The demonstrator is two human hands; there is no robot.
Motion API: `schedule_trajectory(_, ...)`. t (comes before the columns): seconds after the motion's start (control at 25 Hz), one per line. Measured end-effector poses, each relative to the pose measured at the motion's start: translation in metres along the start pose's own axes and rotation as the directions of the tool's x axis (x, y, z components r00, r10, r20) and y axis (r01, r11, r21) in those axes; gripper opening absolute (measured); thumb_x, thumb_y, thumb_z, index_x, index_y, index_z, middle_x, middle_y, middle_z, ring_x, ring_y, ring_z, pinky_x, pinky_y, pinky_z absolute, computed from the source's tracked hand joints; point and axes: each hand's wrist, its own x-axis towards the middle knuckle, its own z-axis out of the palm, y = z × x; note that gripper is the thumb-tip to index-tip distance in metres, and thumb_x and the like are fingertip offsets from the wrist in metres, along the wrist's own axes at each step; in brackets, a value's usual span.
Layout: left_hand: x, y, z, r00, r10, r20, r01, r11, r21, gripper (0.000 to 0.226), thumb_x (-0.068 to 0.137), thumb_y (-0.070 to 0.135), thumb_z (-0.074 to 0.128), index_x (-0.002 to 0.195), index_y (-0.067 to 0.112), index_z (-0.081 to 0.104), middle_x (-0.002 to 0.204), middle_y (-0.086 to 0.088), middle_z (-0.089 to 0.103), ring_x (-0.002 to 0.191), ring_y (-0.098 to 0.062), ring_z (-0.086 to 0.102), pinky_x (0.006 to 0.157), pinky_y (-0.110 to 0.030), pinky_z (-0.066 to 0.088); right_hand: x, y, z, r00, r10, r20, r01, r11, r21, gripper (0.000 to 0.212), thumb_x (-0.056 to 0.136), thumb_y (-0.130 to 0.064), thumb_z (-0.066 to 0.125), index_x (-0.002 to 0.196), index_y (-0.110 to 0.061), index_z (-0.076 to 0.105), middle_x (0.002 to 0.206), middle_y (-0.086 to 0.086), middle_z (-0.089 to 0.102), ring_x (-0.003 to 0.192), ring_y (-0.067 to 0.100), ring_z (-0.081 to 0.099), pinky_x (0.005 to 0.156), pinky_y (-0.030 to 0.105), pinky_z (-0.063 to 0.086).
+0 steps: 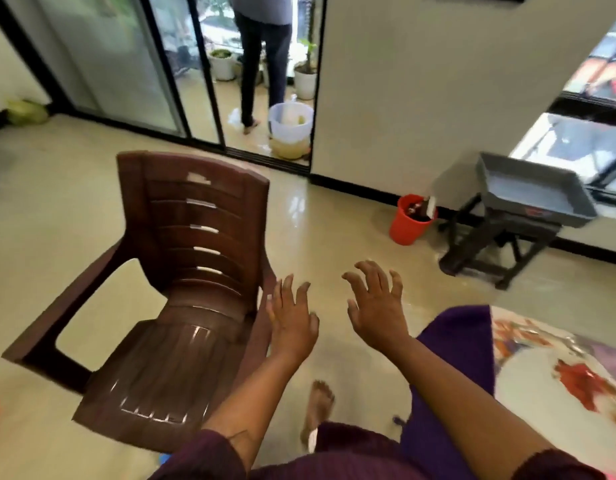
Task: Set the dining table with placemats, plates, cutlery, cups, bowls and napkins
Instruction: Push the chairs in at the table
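Head view: I see both hands, left hand [292, 320] and right hand [377, 306], spread and holding nothing just right of the brown chair [181, 289], probably reaching for it, with the patterned table [559, 368] edge further right, no tableware visible.

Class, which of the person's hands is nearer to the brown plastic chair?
Left. The left hand is beside the brown plastic chair backrest's edge; the right hand is farther right, over bare floor.
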Motion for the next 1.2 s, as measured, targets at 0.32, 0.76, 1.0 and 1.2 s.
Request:
schedule_trajectory(0.32,0.145,-0.02,-0.029,0.907,-0.395,-0.149,0.381,0.918,-0.114,0.058,0.089,0.022,0.058,0.143,0.018,0.036,0.16,-0.009,0.013,0.148,-0.029,0.003,0.118,-0.046,0.009,0.209,0.028,0.013,0.891,-0.435,0.131,0.448,0.889,-0.097,0.057,0.078,-0.029,0.071,0.131,-0.025,0.047,0.14,0.007,0.044,0.138,0.029,0.037,0.111,0.056,0.014)
schedule_trajectory(0.76,0.274,-0.071,-0.069,0.698,-0.678,-0.23,0.592,0.728,-0.347,0.06,0.096,0.047,0.049,0.145,0.015,0.036,0.156,-0.011,0.02,0.144,-0.029,0.017,0.114,-0.049,0.021,0.4,-0.018,0.044,0.596,-0.796,0.106,0.792,0.605,0.086,0.062,0.08,-0.025,0.069,0.134,-0.027,0.038,0.145,0.008,0.038,0.138,0.03,0.034,0.114,0.058,0.013)
schedule_trajectory(1.0,0.322,-0.092,-0.089,0.578,-0.804,-0.137,0.651,0.556,-0.516,0.07,0.09,0.061,0.047,0.145,0.021,0.031,0.152,-0.006,0.022,0.14,-0.026,0.027,0.113,-0.05,0.029,0.507,-0.062,0.061,0.309,-0.93,0.198,0.931,0.339,0.137,0.074,0.087,-0.015,0.059,0.149,-0.034,0.022,0.16,0.006,0.015,0.149,0.028,0.012,0.118,0.054,0.003)
schedule_trajectory(1.2,0.318,-0.098,-0.103,0.413,-0.909,-0.06,0.683,0.352,-0.64,0.066,0.092,0.057,0.049,0.144,0.02,0.033,0.148,-0.005,0.028,0.136,-0.021,0.035,0.113,-0.036,0.031,0.566,-0.111,0.09,0.087,-0.986,0.144,0.976,0.113,0.185,0.078,0.087,-0.019,0.063,0.148,-0.037,0.019,0.159,0.006,0.019,0.148,0.029,0.015,0.117,0.056,0.011)
